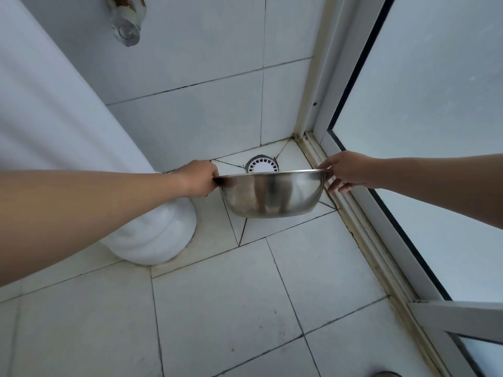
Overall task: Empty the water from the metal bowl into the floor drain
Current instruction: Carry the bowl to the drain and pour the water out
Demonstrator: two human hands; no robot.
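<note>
The metal bowl (272, 193) hangs above the tiled floor, held by its rim on both sides, tipped away from me so I see only its outer wall. My left hand (197, 178) grips the left rim and my right hand (347, 171) grips the right rim. The round white floor drain (262, 164) lies in the corner just beyond the bowl's far edge, partly hidden by the rim. Water inside the bowl is not visible from here.
A white pedestal base (152, 240) stands on the floor to the left of the bowl. A frosted sliding door with its floor track (367, 227) runs along the right. Tiled walls close the corner, and a chrome fitting (126, 20) sticks out of the wall at top.
</note>
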